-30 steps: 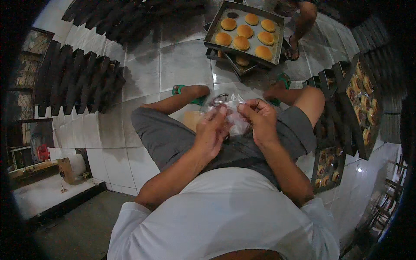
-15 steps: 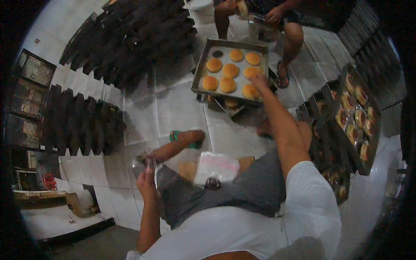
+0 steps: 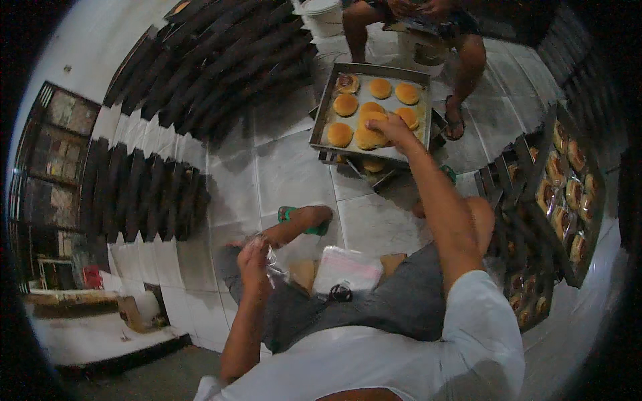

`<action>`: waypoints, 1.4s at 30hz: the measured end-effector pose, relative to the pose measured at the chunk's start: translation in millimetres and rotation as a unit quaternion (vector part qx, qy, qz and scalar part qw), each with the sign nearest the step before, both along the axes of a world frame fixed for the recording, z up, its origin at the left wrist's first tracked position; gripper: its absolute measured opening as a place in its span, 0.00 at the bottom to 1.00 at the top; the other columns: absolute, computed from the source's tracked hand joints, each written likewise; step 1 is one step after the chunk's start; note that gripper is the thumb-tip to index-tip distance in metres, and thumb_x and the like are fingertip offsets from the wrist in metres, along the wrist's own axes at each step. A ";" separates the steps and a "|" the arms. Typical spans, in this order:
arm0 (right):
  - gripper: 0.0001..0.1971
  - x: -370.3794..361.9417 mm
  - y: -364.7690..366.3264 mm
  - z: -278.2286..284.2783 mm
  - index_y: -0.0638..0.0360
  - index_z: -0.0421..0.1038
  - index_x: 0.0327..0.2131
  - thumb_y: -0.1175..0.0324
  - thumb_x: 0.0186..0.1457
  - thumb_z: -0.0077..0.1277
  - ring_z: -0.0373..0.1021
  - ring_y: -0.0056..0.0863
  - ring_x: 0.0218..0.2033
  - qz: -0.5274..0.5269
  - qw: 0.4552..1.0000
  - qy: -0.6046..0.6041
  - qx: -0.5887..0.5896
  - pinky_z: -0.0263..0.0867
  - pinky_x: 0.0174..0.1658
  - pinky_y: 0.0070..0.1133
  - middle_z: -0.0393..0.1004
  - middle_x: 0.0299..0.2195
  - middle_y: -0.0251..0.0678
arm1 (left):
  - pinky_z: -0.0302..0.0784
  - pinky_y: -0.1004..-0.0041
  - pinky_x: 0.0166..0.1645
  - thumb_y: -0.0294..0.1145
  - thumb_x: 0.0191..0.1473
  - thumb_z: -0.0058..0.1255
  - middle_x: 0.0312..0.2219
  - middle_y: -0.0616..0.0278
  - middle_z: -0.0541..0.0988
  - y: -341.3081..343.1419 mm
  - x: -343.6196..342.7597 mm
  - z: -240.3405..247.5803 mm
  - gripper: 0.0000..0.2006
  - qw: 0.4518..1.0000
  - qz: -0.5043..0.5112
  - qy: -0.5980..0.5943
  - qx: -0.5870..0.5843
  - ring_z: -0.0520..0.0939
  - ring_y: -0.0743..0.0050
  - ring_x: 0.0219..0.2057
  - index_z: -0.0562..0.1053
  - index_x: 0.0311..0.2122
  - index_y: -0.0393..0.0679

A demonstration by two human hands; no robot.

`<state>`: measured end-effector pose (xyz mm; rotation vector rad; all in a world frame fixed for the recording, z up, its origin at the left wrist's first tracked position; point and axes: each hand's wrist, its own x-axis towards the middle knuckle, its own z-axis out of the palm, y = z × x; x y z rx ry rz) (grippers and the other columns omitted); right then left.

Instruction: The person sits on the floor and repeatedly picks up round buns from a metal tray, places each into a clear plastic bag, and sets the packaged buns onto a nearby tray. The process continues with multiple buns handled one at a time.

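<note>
Golden round buns (image 3: 345, 105) lie spaced out in a shallow metal tray (image 3: 326, 103), which stands on other trays in front of me. My right hand (image 3: 396, 130) reaches over the tray and pinches one bun (image 3: 373, 120) by its edge, above the buns in the near middle. One piece at the tray's far left corner shows a dark brown patch (image 3: 347, 81). Beside my left knee, my left hand (image 3: 253, 262) is closed around a crumpled clear plastic bag (image 3: 271, 267). A stack of clear plastic bags (image 3: 346, 269) sits between my thighs, with a small dark round object (image 3: 340, 291) on it.
Another person (image 3: 468, 67) sits beyond the tray, near a white bucket (image 3: 322, 17). To my right, a tilted tray (image 3: 572, 187) holds wrapped buns, above more trays. Stacked dark trays (image 3: 221, 60) stand at far left, with another row (image 3: 144, 190) nearer.
My right hand has lifted a bun from the tray's near right and brought it leftward. My left hand has turned, with the bag still in it. The whole view has shifted slightly.
</note>
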<state>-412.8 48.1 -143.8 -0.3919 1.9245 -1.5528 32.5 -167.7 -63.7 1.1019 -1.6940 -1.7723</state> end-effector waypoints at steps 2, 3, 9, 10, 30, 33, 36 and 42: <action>0.30 48.9 -8.1 73.2 0.66 0.71 0.54 0.52 0.57 0.64 0.77 0.24 0.42 0.017 0.999 -0.014 -0.043 0.76 0.45 0.25 0.79 0.45 0.36 | 0.61 0.79 0.24 0.44 0.65 0.56 0.24 0.74 0.73 13.0 -28.4 -0.1 0.12 0.994 0.037 -0.064 0.075 0.71 0.84 0.22 0.78 0.38 0.46; 0.31 67.4 2.5 79.4 0.64 0.70 0.55 0.51 0.58 0.64 0.77 0.25 0.42 0.039 0.998 0.012 -0.043 0.76 0.45 0.26 0.78 0.45 0.35 | 0.60 0.78 0.22 0.45 0.66 0.55 0.23 0.75 0.71 16.7 -45.4 1.5 0.12 0.992 -0.014 -0.016 0.122 0.70 0.84 0.21 0.77 0.37 0.48; 0.25 280.7 78.3 90.4 0.62 0.69 0.56 0.53 0.65 0.57 0.77 0.27 0.48 0.038 0.935 -0.288 -0.202 0.76 0.51 0.27 0.79 0.48 0.38 | 0.64 0.77 0.22 0.43 0.68 0.48 0.22 0.73 0.71 22.0 -47.5 -12.2 0.09 0.947 0.028 0.037 0.318 0.69 0.81 0.20 0.71 0.35 0.54; 0.25 304.9 90.6 89.7 0.62 0.68 0.57 0.55 0.65 0.57 0.77 0.29 0.49 0.018 0.927 -0.322 -0.191 0.76 0.52 0.27 0.78 0.48 0.38 | 0.60 0.77 0.19 0.43 0.68 0.48 0.18 0.75 0.68 23.2 -43.2 -12.5 0.10 0.928 0.052 0.013 0.368 0.65 0.84 0.16 0.69 0.33 0.55; 0.18 335.2 28.0 164.3 0.66 0.76 0.49 0.62 0.63 0.61 0.78 0.21 0.41 -0.046 0.968 -0.078 -0.233 0.75 0.48 0.22 0.82 0.41 0.36 | 0.79 0.74 0.50 0.30 0.62 0.61 0.44 0.63 0.82 99.5 -24.3 66.4 0.16 0.951 -0.077 0.294 0.052 0.82 0.73 0.45 0.74 0.53 0.38; 0.19 330.8 40.7 150.5 0.65 0.76 0.50 0.61 0.63 0.60 0.79 0.22 0.42 -0.047 0.917 -0.242 -0.314 0.75 0.48 0.21 0.82 0.43 0.38 | 0.78 0.69 0.57 0.24 0.57 0.65 0.51 0.59 0.81 95.9 -19.5 72.5 0.26 0.956 -0.217 0.175 0.090 0.83 0.67 0.50 0.70 0.60 0.36; 0.21 338.7 53.9 150.0 0.68 0.75 0.53 0.61 0.64 0.59 0.78 0.26 0.48 -0.044 0.845 -0.334 -0.416 0.74 0.52 0.25 0.81 0.47 0.39 | 0.76 0.66 0.61 0.23 0.54 0.67 0.56 0.55 0.77 95.3 -13.1 48.1 0.32 0.935 -0.274 0.115 0.196 0.79 0.65 0.56 0.66 0.63 0.36; 0.27 370.1 19.6 136.3 0.68 0.71 0.58 0.61 0.60 0.61 0.74 0.45 0.58 0.056 0.906 0.419 -0.017 0.68 0.62 0.40 0.75 0.58 0.49 | 0.65 0.60 0.70 0.63 0.68 0.42 0.64 0.52 0.70 107.6 0.4 39.8 0.35 0.909 -0.052 0.240 0.336 0.71 0.58 0.64 0.64 0.66 0.43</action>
